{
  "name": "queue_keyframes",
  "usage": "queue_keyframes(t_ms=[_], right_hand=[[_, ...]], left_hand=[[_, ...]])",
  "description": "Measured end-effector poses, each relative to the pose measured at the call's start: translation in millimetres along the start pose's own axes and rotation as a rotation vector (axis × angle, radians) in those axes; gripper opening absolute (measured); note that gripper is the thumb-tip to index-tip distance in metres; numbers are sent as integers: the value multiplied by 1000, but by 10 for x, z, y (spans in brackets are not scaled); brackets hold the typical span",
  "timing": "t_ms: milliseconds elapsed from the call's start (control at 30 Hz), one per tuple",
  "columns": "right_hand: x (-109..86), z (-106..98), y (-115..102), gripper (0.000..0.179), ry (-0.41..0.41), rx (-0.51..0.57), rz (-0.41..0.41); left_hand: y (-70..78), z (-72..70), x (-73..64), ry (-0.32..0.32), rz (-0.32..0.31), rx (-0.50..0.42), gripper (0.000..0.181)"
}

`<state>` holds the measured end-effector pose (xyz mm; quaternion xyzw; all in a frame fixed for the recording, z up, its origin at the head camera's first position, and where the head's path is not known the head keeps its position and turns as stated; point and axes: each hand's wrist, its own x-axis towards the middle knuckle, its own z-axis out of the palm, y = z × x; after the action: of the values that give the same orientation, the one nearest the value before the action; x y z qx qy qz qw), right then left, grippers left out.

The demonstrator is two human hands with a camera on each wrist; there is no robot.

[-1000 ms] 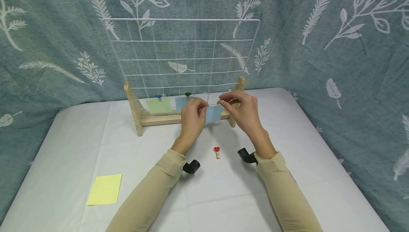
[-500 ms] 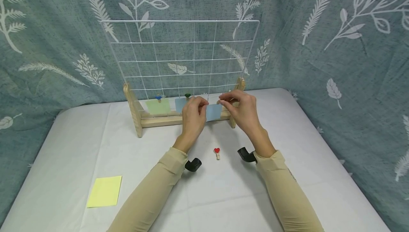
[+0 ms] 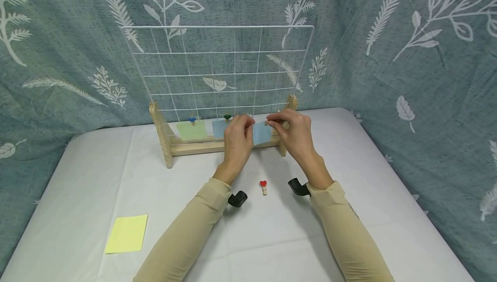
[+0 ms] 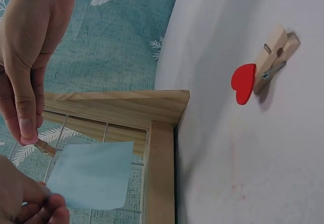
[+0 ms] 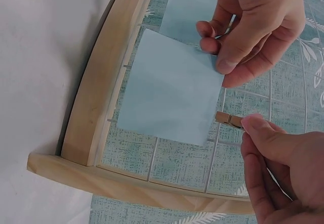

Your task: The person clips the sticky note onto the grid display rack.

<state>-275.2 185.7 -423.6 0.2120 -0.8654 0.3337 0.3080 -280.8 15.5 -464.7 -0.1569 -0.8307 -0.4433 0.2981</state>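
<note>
A blue paper note (image 5: 169, 90) is pinched at its upper corner by my left hand (image 3: 238, 141), against the lower part of a white wire grid (image 3: 234, 74). Close to the note's top edge, my right hand (image 3: 297, 133) pinches a small wooden clothespin (image 5: 229, 119) between thumb and fingertip. Its tip is near the note's edge; whether they touch I cannot tell. To the left, a green note (image 3: 192, 130) hangs under a blue-topped clip (image 3: 192, 119), and another blue note (image 3: 218, 129) under a green-topped clip (image 3: 227, 117), partly behind my left hand.
A clothespin with a red heart (image 3: 263, 187) lies on the white tablecloth (image 3: 248, 239) between my forearms. A yellow note pad (image 3: 127, 234) is at the front left. The grid stands in a wooden base (image 3: 198, 147), before a leafy green curtain (image 3: 349, 57).
My left hand has shifted slightly right with the blue note, whose free side now sits nearer the clothespin and slightly tilted. My right hand stays almost in place.
</note>
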Motion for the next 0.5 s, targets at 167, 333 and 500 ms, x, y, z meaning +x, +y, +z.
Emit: queue_keyframes(t_ms=[167,333,500], right_hand=[[16,20,8,11,14,-13,-33],[31,45,27,11,27,-26,-52],[34,62,51,11,76,-33,-93]], left_hand=[[-16,23,3,25,25,6,12],[-3,42,16,51,39,-3,14],[30,67,38,64,32,-8,15]])
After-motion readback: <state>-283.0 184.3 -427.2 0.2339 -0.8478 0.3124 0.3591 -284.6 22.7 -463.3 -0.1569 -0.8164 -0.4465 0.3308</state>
